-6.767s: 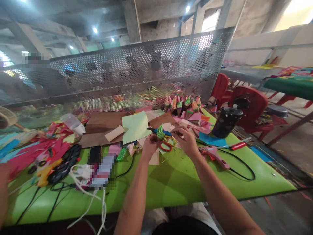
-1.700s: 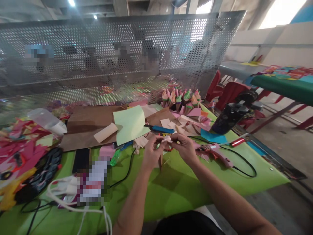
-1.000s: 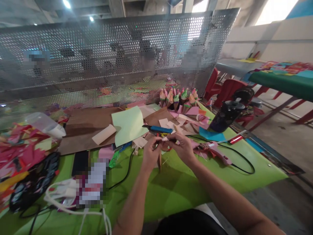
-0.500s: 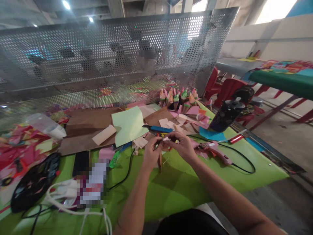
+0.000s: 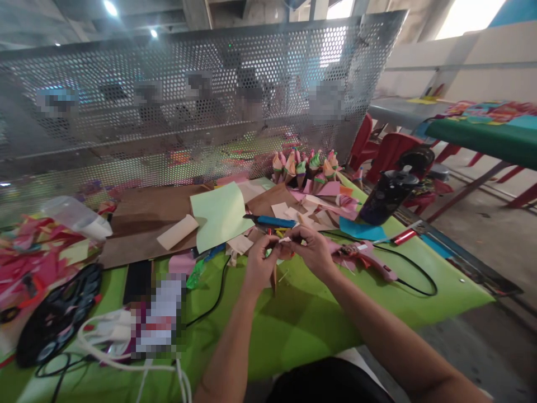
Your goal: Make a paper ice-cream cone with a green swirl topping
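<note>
My left hand [image 5: 263, 258] is closed round a small brown paper cone [image 5: 274, 282], whose pointed tip hangs below the fingers. At the cone's top, a crumpled whitish-pink bit of paper [image 5: 285, 240] shows between both hands. The fingertips of my right hand [image 5: 309, 249] are pinched on that bit; fingers hide most of it. Just beyond the hands lies a blue cutter knife [image 5: 274, 221]. To the right rests a pink hot glue gun [image 5: 369, 258] with a black cord. Several finished paper ice cream cones [image 5: 302, 170] stand upright at the back.
A green-covered table [image 5: 310, 324] carries brown cardboard [image 5: 142, 207], light green paper [image 5: 220, 215], paper scraps and a dark tumbler [image 5: 388, 196]. At the left are a black fan-shaped object [image 5: 59, 319], a phone [image 5: 138, 281] and white cables [image 5: 126, 361]. A perforated metal panel [image 5: 168, 117] rises behind.
My fingers have shifted slightly round the whitish-pink paper at the cone's top, and more of it shows. The view has moved a little; the things on the table stay in place.
</note>
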Demonstrator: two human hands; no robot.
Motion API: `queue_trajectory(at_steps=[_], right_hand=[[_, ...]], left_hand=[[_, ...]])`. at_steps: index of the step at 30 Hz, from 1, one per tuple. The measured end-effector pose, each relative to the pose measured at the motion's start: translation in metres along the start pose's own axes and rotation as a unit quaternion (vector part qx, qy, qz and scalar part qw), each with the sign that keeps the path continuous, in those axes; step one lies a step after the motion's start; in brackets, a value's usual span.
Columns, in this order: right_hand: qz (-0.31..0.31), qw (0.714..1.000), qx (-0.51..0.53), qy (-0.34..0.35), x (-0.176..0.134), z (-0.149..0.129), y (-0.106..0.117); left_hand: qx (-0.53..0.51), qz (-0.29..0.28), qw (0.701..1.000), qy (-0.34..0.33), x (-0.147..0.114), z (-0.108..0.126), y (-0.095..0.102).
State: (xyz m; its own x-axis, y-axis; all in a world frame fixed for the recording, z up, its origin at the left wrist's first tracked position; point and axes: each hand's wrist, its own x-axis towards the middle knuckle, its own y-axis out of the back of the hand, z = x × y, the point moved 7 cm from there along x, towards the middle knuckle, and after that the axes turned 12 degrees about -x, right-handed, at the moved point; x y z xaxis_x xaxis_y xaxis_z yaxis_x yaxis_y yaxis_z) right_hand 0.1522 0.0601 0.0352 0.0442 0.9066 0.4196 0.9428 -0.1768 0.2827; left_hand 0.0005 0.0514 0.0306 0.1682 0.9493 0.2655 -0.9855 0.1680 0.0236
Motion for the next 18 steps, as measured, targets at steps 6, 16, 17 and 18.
queue_trajectory(at_steps=[6,16,17,18], right_hand=[[-0.011,1.000,0.004,-0.014,0.0007,0.0001,-0.0011],[-0.031,0.999,-0.005,0.008,-0.0005,-0.0027,-0.0028],[-0.031,0.999,-0.012,0.013,-0.0004,-0.0025,-0.0025],[-0.031,0.999,-0.019,0.016,-0.0002,-0.0022,-0.0022]], left_hand=[[-0.013,0.010,1.000,0.014,0.0003,-0.0009,0.0016],[-0.005,0.015,1.000,0.021,0.0005,0.0026,0.0040],[-0.004,0.014,1.000,0.020,0.0006,0.0027,0.0036],[-0.004,0.012,1.000,0.020,0.0006,0.0024,0.0030]])
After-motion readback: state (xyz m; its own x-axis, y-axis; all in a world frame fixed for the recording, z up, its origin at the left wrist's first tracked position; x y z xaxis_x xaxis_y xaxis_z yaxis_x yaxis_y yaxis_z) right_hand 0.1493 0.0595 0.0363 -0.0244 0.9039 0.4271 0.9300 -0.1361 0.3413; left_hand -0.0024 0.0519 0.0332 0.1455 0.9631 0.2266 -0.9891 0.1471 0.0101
